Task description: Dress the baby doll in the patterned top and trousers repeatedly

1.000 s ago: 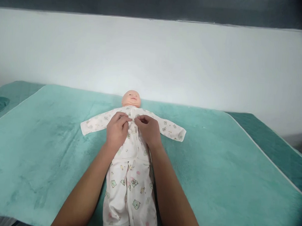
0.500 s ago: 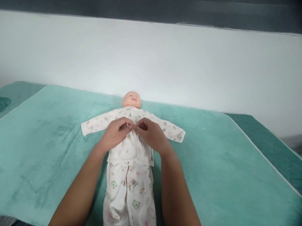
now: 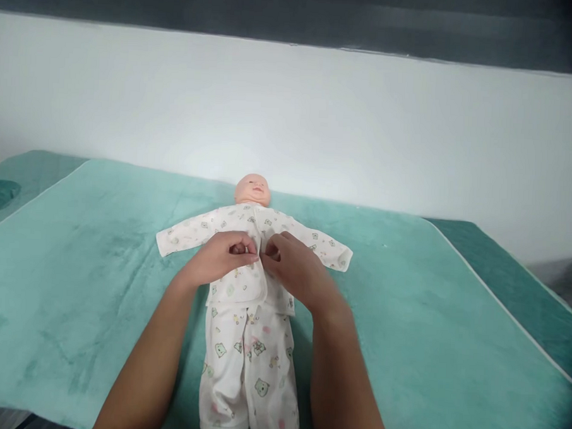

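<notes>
A baby doll (image 3: pixel 252 189) lies on its back, head away from me, in a white printed jacket (image 3: pixel 238 287) and matching trousers (image 3: pixel 264 371). Over its chest, my left hand (image 3: pixel 225 256) pinches the jacket's front edge between thumb and forefinger. My right hand (image 3: pixel 291 262) is also closed on the front opening, its fingertips close beside the left ones. Any button or snap between them is too small to make out. Below my hands the front flaps overlap loosely. Both jacket sleeves stretch out sideways.
A green plush cover (image 3: pixel 403 346) spreads under the doll, with darker green fabric (image 3: pixel 524 282) at the right. A white wall (image 3: pixel 290 113) rises behind the far edge, topped by a dark band (image 3: pixel 294 19).
Both hands have moved down the jacket front, from the upper chest toward the middle. The flap's lower edge has shifted a little. The view has tilted slightly.
</notes>
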The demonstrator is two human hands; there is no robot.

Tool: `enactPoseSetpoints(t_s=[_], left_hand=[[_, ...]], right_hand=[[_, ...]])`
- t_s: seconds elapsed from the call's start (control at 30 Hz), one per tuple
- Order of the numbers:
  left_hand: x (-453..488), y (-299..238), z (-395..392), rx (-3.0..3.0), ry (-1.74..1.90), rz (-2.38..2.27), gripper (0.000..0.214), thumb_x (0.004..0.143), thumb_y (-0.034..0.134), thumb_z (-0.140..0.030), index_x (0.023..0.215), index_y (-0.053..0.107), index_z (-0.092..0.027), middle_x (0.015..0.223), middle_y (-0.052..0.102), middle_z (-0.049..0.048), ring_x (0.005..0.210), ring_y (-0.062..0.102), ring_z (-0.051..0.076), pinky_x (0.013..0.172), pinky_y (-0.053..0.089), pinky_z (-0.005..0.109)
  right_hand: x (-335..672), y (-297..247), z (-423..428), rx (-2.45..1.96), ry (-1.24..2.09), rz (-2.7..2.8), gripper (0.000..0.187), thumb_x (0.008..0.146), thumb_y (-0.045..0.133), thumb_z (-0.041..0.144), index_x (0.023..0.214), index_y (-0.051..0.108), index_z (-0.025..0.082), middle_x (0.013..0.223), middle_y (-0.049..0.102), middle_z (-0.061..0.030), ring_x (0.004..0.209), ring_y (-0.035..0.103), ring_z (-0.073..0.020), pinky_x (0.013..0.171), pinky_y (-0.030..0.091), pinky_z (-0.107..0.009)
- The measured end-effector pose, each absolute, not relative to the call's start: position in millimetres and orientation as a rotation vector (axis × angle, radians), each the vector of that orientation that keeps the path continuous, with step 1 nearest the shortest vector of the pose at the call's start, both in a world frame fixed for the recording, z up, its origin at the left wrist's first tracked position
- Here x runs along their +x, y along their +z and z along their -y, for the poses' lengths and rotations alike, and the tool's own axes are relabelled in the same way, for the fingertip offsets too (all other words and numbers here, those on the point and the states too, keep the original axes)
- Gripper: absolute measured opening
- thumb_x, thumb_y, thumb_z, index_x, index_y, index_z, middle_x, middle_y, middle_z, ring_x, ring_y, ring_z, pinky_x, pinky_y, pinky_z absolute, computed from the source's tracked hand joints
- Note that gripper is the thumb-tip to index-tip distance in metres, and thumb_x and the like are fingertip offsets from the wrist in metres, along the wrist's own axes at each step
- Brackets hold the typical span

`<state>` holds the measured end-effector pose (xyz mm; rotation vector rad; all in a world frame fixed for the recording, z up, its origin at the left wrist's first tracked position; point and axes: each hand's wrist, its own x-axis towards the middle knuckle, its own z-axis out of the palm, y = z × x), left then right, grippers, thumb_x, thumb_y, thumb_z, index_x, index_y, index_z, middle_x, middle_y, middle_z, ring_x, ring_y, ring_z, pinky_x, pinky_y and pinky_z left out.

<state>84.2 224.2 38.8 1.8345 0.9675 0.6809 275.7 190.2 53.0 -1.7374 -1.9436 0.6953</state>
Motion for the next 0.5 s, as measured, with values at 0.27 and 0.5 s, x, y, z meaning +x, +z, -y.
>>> enactPoseSetpoints(t_s=[0.27,0.5], left_hand=[[75,32,-231,1.492,0.761,-0.785,0.02,0.082,0.076,-0.035,0.082,0.068,-0.016,0.071,0.066,0.0013,0.066,0.06,0.012,0.065,0.048,0.025],[76,26,-235,1.483,0.817,-0.78,0.02,0.083,0.076,-0.035,0.085,0.075,-0.015,0.074,0.068,0.0028,0.067,0.06,0.012,0.067,0.05,0.026]], right_hand=[[252,56,-172,-1.951,0.379,2.19,0.01,0.091,0.049,0.018,0.082,0.049,0.02,0.086,0.055,-0.0066,0.061,0.047,-0.0155,0.055,0.02,-0.031],[255,58,-181,-1.937,0.532,2.005,0.022,0.091,0.049,0.02,0.071,0.039,0.023,0.065,0.048,-0.0007,0.056,0.034,-0.0146,0.059,0.018,-0.032]])
